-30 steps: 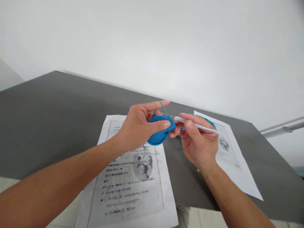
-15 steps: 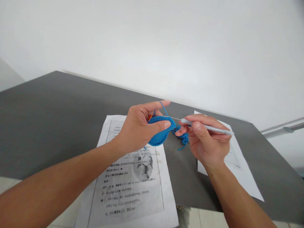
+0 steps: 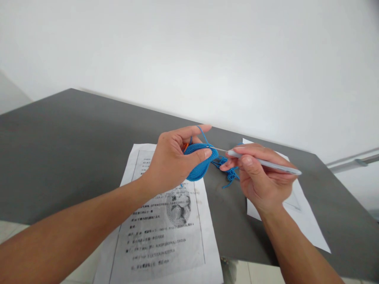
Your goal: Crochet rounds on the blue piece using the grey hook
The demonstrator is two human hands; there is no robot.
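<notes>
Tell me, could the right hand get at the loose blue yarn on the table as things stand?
Probably yes: the loose blue yarn lies just beside the right hand, nothing between them, though that hand grips the crochet hook.

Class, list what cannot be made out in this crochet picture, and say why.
Head view:
- Hook tip: too small to make out at the blue crochet piece.
- Printed sheet: text too small and blurred.
- Second sheet: partly hidden by the right hand.
- Left hand covers part of the crochet.
</notes>
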